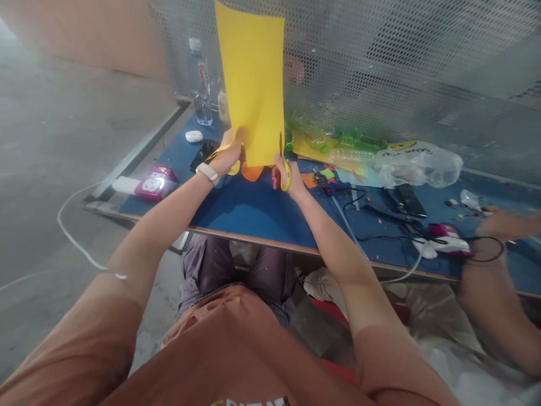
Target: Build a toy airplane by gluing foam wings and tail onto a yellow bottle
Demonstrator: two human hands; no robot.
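Note:
A large yellow sheet of paper (pixel 256 84) stands upright above the blue table. My left hand (pixel 231 153) is closed on its lower left edge, thumb on the near face, with a white band on the wrist. A curved yellow paper strip (pixel 220 150) lies along that hand. In my right hand (pixel 291 173) is a pair of scissors with yellow handles (pixel 287 176), closed in my fingers. The dark blades point up at the sheet's lower right edge; whether they cut into it I cannot tell. An orange paper piece (pixel 252 172) lies below the sheet.
Left on the blue table (pixel 253 208) are a water bottle (pixel 202 84), a white case (pixel 194 136), a black phone (pixel 205 155) and a pink device (pixel 155 183). Rightward lie a glue gun (pixel 325 181), cables and a plastic bag (pixel 418 162). Another person's hand (pixel 509 224) is far right.

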